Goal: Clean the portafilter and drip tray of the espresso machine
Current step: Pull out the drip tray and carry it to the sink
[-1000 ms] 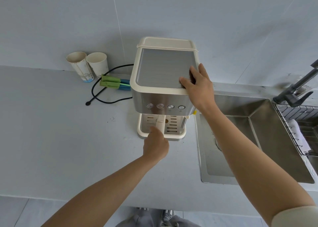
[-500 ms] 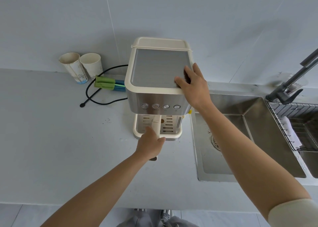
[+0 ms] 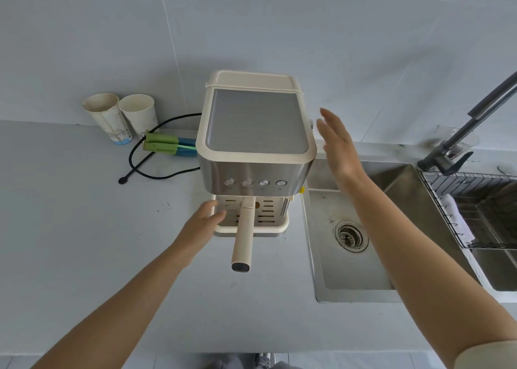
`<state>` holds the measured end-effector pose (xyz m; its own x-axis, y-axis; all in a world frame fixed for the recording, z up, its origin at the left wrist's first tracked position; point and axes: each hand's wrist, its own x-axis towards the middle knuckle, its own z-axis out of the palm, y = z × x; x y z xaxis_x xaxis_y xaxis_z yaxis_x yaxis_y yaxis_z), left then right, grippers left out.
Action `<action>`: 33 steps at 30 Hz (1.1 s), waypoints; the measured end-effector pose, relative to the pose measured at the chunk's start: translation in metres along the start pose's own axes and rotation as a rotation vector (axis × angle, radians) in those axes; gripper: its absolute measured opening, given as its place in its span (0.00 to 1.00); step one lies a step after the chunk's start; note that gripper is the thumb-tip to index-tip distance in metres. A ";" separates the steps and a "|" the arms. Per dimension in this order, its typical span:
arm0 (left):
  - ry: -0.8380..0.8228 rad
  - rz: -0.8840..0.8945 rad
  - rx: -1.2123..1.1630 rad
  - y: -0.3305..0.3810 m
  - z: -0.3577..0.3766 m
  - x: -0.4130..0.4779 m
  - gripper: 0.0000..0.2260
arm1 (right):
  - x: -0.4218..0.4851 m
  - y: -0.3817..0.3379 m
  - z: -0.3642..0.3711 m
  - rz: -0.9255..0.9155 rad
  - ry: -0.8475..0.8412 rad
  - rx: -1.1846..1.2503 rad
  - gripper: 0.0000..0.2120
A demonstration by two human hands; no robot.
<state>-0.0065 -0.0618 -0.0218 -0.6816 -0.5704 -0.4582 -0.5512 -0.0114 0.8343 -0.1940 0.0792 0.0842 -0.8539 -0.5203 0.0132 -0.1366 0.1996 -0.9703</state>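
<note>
Far left on the counter (image 3: 70,228) two paper cups (image 3: 121,116) are sitting against the wall, with a green and blue brush thing (image 3: 167,145) and a loose black cord (image 3: 145,156) lying just beside them, none of which I'm touching. Moving along, my left hand (image 3: 202,226) is hovering right at the left edge of the drip tray (image 3: 251,230), fingers (image 3: 216,214) loosely spread and pinching nothing, just beside the portafilter (image 3: 244,234) handle but not on it. The portafilter is sitting locked under the espresso machine (image 3: 256,133), its cream handle sticking straight out toward me over the tray, and the tray itself is slotted in at the machine's base. So I'm guessing I'm right at the start: getting the portafilter out, nothing cleaned yet. My right hand (image 3: 337,144) is floating open off the machine's right side, fingers out flat and together-ish, not bracing anything. The sink (image 3: 349,290) is sitting right next to the machine with the faucet (image 3: 458,133) and a wire rack (image 3: 481,209) further right, handy for rinsing. Next move, I reckon, calls for wrapping my left hand round the handle, steadying the machine with the right so it isn't sliding, then twisting the handle sideways until it's dropping free.
</note>
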 end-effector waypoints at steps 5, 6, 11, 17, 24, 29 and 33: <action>0.120 -0.055 0.129 -0.037 -0.020 0.024 0.24 | -0.010 0.055 -0.030 0.178 0.108 -0.072 0.23; 0.123 -0.070 0.128 -0.041 -0.021 0.028 0.24 | -0.014 0.068 -0.031 0.224 0.123 -0.094 0.23; 0.087 -0.113 0.128 -0.045 -0.013 0.052 0.26 | -0.023 0.124 -0.005 0.400 0.019 -0.164 0.25; 0.027 -0.082 0.142 -0.040 0.000 0.079 0.19 | -0.015 0.160 0.042 0.503 -0.196 -0.147 0.29; 0.041 -0.081 0.178 -0.037 0.005 0.089 0.07 | -0.002 0.179 0.059 0.660 -0.168 -0.136 0.14; 0.058 -0.088 0.212 -0.036 0.008 0.092 0.08 | -0.003 0.176 0.066 0.629 -0.136 -0.183 0.13; 0.075 -0.095 0.239 -0.038 0.009 0.093 0.13 | -0.004 0.175 0.067 0.620 -0.140 -0.176 0.14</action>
<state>-0.0537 -0.1069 -0.0989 -0.5887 -0.6357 -0.4993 -0.7151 0.1217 0.6883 -0.1808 0.0607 -0.1016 -0.7289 -0.3658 -0.5788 0.2693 0.6240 -0.7335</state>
